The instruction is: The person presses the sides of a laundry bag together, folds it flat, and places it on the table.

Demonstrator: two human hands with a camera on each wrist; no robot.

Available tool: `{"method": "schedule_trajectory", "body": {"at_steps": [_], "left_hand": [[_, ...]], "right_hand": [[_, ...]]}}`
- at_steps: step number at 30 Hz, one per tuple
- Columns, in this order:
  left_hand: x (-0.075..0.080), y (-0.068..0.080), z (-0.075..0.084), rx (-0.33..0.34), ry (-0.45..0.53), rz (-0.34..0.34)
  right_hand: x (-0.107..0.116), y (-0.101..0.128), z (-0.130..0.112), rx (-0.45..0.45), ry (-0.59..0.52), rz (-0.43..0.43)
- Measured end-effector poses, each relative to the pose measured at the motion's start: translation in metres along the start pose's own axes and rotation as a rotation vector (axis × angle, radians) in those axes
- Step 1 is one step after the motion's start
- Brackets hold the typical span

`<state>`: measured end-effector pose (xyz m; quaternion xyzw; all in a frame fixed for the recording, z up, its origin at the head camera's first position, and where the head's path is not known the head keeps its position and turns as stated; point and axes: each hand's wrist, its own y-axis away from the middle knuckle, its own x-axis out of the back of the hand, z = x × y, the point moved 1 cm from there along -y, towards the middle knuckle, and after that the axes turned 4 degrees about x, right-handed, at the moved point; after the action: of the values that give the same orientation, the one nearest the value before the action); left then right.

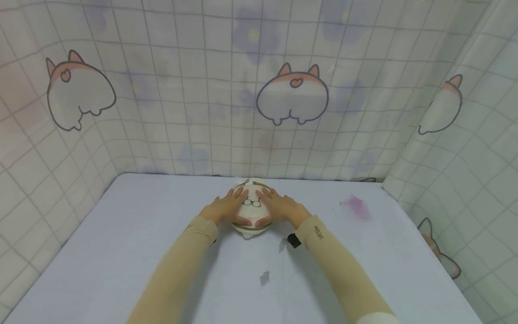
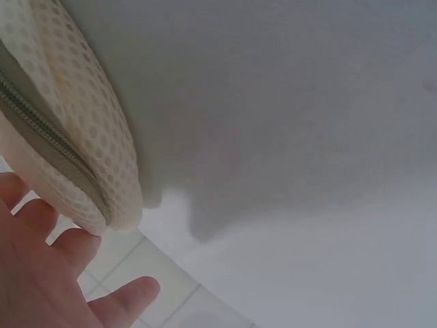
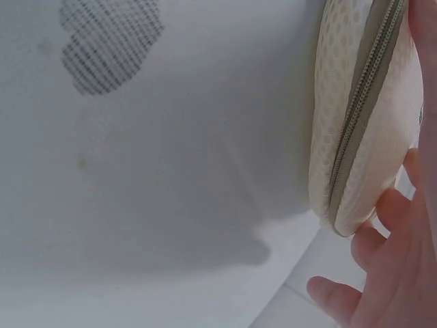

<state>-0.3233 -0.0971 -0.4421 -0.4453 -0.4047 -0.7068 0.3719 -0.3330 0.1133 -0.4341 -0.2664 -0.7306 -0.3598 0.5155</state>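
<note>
- Currently, my left hand [image 1: 221, 208] lies on the left side of the round mesh pouch [image 1: 252, 206], fingers straight and spread over its top, thumb at the near rim. It presses rather than grips; nothing is curled round the pouch.
- In the left wrist view, the pouch [image 2: 75, 147] shows cream honeycomb mesh with a grey-green zip band round its edge; my left fingers [image 2: 75, 249] lie extended just beside that edge, palm open.
- The pouch sits on the table [image 1: 121, 252] near the middle of the far edge, close to the curtain backdrop [image 1: 243, 90]. A small glasses motif is visible on its top between my two hands.
- My right hand [image 1: 281, 208] mirrors the left: fingers flat across the right side of the top, thumb at the near rim, no pinch.
- In the right wrist view, the zip [image 3: 362, 102] runs along the pouch rim and appears closed along the visible stretch; the slider is not in view.
- Status, as judged: both hands are placed on the pouch and steady it; it is not lifted, and the zip looks unopened. Any opening or moving is not yet done.
- A dark patch [image 3: 109, 41] marks the table beyond the pouch in the right wrist view; a pink stain [image 1: 356, 208] lies toward the right edge.
</note>
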Motion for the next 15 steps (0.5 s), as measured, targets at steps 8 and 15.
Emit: {"method": "schedule_trajectory", "body": {"at_steps": [8,15], "left_hand": [[0.0019,-0.0001,0.0012,0.034,0.042,-0.042],[-0.0015,-0.0025,0.0017,0.048,0.047,-0.059]], "right_hand": [[-0.0031,-0.0040,0.0003,-0.028,-0.046,-0.066],[-0.0031,-0.0072,-0.0003,-0.058,-0.017,-0.089]]}}
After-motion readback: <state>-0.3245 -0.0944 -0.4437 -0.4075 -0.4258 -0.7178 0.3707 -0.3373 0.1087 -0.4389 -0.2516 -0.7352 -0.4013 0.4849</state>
